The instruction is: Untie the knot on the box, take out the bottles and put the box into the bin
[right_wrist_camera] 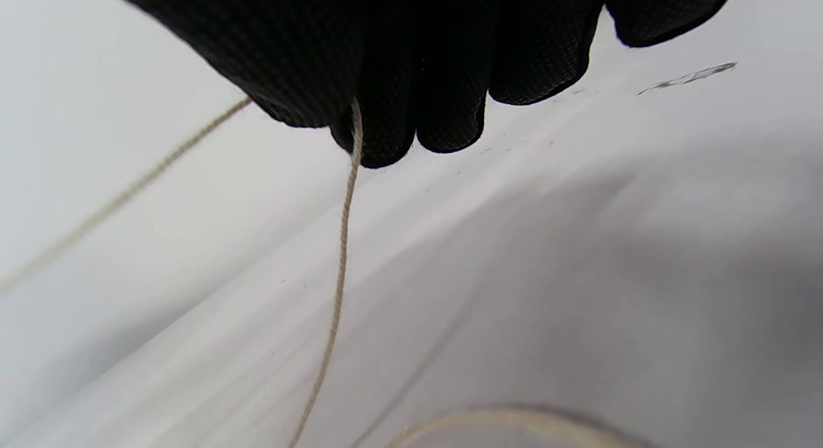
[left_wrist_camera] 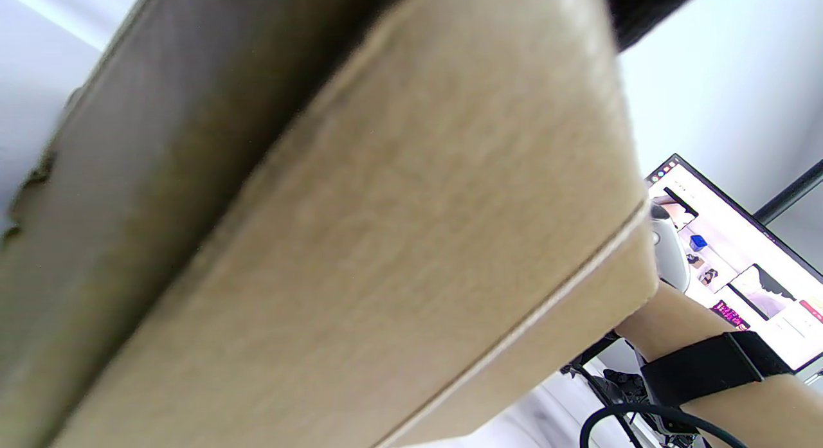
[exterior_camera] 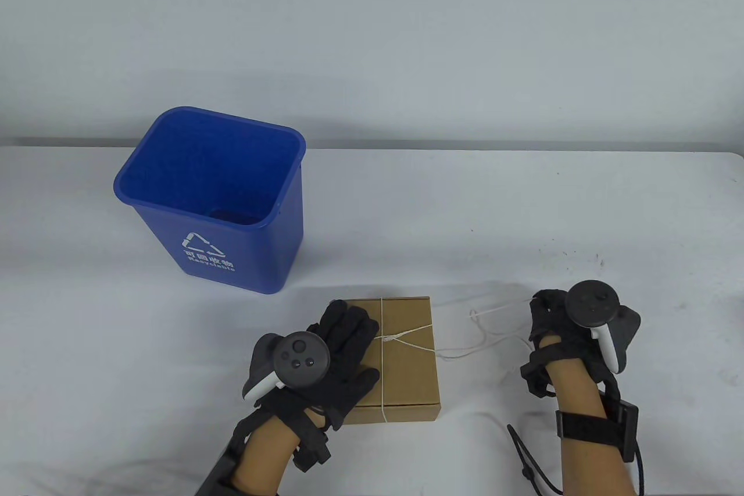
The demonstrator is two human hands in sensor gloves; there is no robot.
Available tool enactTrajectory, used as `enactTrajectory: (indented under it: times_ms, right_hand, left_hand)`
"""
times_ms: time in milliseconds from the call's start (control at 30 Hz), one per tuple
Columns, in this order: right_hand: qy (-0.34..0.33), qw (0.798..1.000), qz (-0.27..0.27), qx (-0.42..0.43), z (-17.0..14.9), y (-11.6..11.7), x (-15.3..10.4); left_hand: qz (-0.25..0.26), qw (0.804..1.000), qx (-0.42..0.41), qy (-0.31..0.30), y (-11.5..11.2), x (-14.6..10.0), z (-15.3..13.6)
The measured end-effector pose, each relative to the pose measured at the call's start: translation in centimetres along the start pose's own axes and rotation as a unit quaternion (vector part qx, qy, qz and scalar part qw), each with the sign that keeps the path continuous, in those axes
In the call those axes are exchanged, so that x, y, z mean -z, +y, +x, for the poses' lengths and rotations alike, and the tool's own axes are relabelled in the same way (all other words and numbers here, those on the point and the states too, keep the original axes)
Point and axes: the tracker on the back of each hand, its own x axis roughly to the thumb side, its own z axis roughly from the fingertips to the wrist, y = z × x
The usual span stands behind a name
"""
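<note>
A flat brown cardboard box point(exterior_camera: 407, 356) lies near the table's front edge, tied crosswise with thin white string point(exterior_camera: 465, 339) knotted on its lid. My left hand point(exterior_camera: 343, 345) rests flat on the lid's left half, fingers straight. In the left wrist view the box's side point(left_wrist_camera: 398, 242) fills the frame. My right hand point(exterior_camera: 549, 321) is right of the box, fingers curled, pinching a loose string end; the right wrist view shows the string point(right_wrist_camera: 341, 255) running from the gloved fingertips point(right_wrist_camera: 386, 133). A blue recycling bin point(exterior_camera: 215, 199) stands behind the box, to the left. No bottles show.
The white table point(exterior_camera: 523, 217) stretches behind and to the right of the box. A black cable point(exterior_camera: 526, 461) lies by my right forearm. A monitor point(left_wrist_camera: 739, 268) appears in the left wrist view behind the right arm.
</note>
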Motion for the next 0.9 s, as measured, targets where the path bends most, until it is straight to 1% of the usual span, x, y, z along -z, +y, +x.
enactTrajectory:
  times_ms: [200, 267, 400, 500, 567, 600, 633, 767, 833, 900]
  right_hand:
    - [0.035, 0.999, -0.023, 0.021, -1.3, -1.4, 0.2]
    - [0.039, 0.999, -0.017, 0.022, -1.5, -1.5, 0.2]
    - [0.033, 0.998, 0.05, 0.019, -0.7, -0.8, 0.1]
    - [0.019, 0.994, 0.11, -0.007, 0.4, -0.4, -0.4]
    - [0.023, 0.987, 0.158, -0.029, 0.9, -0.3, -1.0]
    - [0.029, 0.978, 0.201, -0.039, 1.1, -0.4, -1.4]
    - [0.031, 0.976, 0.213, -0.041, 1.2, -0.5, -1.7]
    - [0.021, 0.98, 0.197, -0.03, 1.7, -1.4, -2.7]
    - [0.003, 0.982, 0.187, -0.027, 2.4, -2.0, -3.3]
    - [-0.012, 0.981, 0.193, -0.028, 2.8, -2.4, -3.7]
  left_hand:
    - [0.0, 1.0, 0.0, 0.0, 0.0, 0.0, 0.0]
    - [0.0, 1.0, 0.0, 0.0, 0.0, 0.0, 0.0]
    - [0.0, 1.0, 0.001, 0.0, 0.0, 0.0, 0.0]
    - [0.0, 1.0, 0.001, 0.0, 0.0, 0.0, 0.0]
    - [0.0, 1.0, 0.001, 0.0, 0.0, 0.0, 0.0]
    - [0.0, 1.0, 0.001, 0.0, 0.0, 0.0, 0.0]
    - [0.0, 1.0, 0.001, 0.0, 0.0, 0.0, 0.0]
    - [0.0, 1.0, 0.001, 0.0, 0.0, 0.0, 0.0]
    - [0.0, 1.0, 0.001, 0.0, 0.0, 0.0, 0.0]
    - [0.0, 1.0, 0.002, 0.001, 0.0, 0.0, 0.0]
